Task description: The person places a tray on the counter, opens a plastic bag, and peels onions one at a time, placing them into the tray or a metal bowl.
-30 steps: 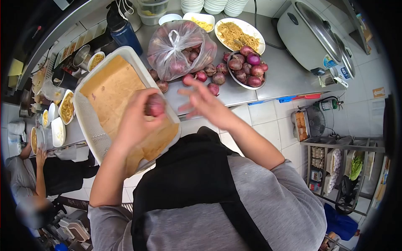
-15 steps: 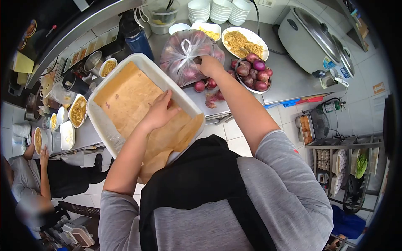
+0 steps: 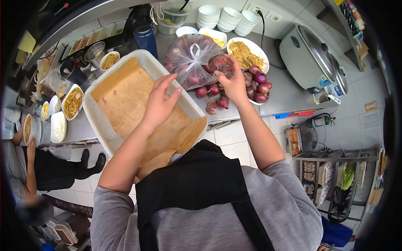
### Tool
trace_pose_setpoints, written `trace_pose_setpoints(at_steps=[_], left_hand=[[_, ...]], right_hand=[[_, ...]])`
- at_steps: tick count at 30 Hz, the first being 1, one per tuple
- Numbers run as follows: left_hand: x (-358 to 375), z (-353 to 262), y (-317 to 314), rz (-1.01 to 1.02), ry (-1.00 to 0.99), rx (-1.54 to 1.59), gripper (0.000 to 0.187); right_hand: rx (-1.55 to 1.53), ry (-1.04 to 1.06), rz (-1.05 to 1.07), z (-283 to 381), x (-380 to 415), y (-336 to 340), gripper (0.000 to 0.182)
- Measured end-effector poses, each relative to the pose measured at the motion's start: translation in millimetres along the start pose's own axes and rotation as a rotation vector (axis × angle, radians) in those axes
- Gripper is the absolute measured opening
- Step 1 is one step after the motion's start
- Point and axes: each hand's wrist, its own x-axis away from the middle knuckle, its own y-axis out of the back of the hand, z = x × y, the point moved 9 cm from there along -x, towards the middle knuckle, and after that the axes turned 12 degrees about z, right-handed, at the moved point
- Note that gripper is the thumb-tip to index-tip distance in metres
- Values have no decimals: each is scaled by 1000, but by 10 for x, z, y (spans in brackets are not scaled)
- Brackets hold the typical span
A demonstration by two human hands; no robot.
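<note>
My left hand [image 3: 161, 102] is open above the white plastic basket [image 3: 93, 125], fingers spread toward its right rim. Brown paper [image 3: 125, 96] lines the basket, and a torn end hangs over the near side. My right hand [image 3: 233, 81] has its thumb and fingers around the right side of a knotted clear plastic bag [image 3: 188, 56] of red onions, where one onion bulges. Loose red onions [image 3: 212, 89] and a piece of onion skin [image 3: 211, 108] lie on the counter just below the bag. A bowl heaped with red onions [image 3: 260, 78] stands right beside my right hand.
Behind the bag are a plate of noodles [image 3: 245, 52], stacked white bowls [image 3: 208, 17] and a blue bottle [image 3: 144, 39]. A large cooker [image 3: 299, 54] stands at the right. Dishes of food [image 3: 73, 102] line the left counter, where a co-worker's hands [image 3: 31, 148] hold a bowl.
My left hand has lifted from the paper, its fingers spreading near the basket's rim. My right hand has shifted right, with thumb and fingers now around the bag's side. The view has shifted slightly.
</note>
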Motion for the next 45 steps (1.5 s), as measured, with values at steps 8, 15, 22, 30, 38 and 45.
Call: trace_pose_setpoints(at_steps=[8,15,22,30,38,45], left_hand=[[192,417,-300,240,470,619,22],[183,243,-480,359,5,-289,30],[39,54,-403,276,-45,-405,31],[-376,13,-153,16,146,179,24],[-411,121,-17,82,150,-53,39],[1166,252,1384,-518,152,-1059,68]], right_hand=[[334,-201,185,-452,-229,-91,45],[797,-208,221,-821,-485,-480,32],[437,-85,316,-663,-359,-275,49],[-430,-46,207,54,241,-119,43],[74,-107,142,-424,194,-115,23],[241,-242,319,-324,777,-714,49]])
